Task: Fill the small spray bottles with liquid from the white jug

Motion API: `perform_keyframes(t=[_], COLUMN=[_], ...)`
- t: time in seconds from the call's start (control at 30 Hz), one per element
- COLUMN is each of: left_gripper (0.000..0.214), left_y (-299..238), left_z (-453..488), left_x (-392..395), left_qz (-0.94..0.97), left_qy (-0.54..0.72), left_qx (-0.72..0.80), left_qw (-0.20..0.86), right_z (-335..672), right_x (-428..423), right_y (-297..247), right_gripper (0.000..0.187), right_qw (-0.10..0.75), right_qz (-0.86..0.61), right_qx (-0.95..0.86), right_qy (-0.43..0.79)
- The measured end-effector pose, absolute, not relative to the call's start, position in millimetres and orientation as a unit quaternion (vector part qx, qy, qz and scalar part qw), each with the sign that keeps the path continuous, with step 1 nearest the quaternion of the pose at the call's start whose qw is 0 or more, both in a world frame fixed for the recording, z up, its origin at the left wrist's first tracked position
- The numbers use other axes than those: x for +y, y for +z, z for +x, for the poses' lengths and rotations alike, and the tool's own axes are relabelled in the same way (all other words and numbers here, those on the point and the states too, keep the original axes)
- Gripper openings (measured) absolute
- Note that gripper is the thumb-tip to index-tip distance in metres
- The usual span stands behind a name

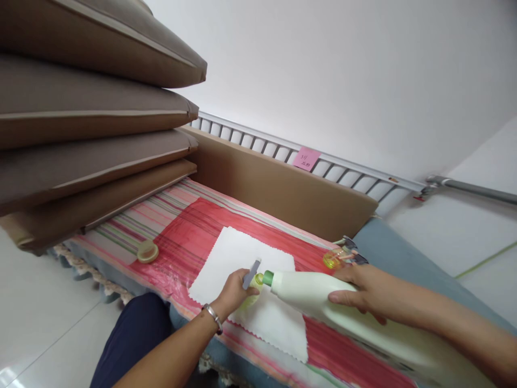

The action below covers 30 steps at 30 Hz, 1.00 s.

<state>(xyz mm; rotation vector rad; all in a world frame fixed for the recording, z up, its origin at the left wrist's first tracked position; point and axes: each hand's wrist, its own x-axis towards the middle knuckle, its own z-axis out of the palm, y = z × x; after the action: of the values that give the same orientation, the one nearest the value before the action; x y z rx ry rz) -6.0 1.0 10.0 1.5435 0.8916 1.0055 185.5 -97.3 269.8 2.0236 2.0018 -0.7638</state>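
Observation:
My right hand (pixel 363 293) is wrapped round a big pale green bottle (pixel 307 288), tipped nearly level with its green neck pointing left. Right at that neck is the mouth of a small see-through yellow-green container (pixel 251 299). My left hand (pixel 235 291) is closed round the container's near side. A grey stick with a white tip (pixel 252 274), perhaps a pen, stands up at the left thumb and fingers. Whether any liquid flows between bottle and container I cannot tell. Beneath both lies a white cloth (pixel 238 253) with a zigzag edge.
A red plastic sheet (pixel 205 215) covers part of the striped cloth (pixel 161 213). On it sit a round beige roll or lid (pixel 147 251) and a yellow see-through holder (pixel 332 260) with small tools. Brown cushions (pixel 97 129) are stacked left; a brown panel (pixel 274 183) leans behind.

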Motion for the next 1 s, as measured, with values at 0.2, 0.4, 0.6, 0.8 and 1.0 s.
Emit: perform_keyframes(t=[0.2,0.4,0.6,0.8,1.0], left_gripper=[0.035,0.037,0.037,0.038,0.037], left_y=[9.2,11.1,11.9,10.6,12.9], left_z=[-4.9,-6.3,-6.5,-5.5,-6.4], left_x=[2.1,0.2,-1.1,0.4,-1.0], left_qz=[0.646,0.647,0.652,0.654,0.655], left_qy=[0.421,0.424,0.422,0.422,0.422], left_qx=[0.373,0.372,0.37,0.372,0.369], left_qw=[0.516,0.513,0.511,0.506,0.506], right_z=[186.3,184.3,180.3,173.9,172.8], right_x=[-95.5,-96.6,-95.7,-95.4,-96.2], right_y=[267.8,270.1,271.9,275.9,277.5], right_gripper=[0.035,0.036,0.035,0.033,0.032], right_qw=[0.108,0.109,0.122,0.137,0.139], right_qz=[0.689,0.688,0.692,0.686,0.683], right_qx=[0.675,0.677,0.672,0.685,0.686], right_qy=[-0.242,-0.238,-0.233,-0.205,-0.21])
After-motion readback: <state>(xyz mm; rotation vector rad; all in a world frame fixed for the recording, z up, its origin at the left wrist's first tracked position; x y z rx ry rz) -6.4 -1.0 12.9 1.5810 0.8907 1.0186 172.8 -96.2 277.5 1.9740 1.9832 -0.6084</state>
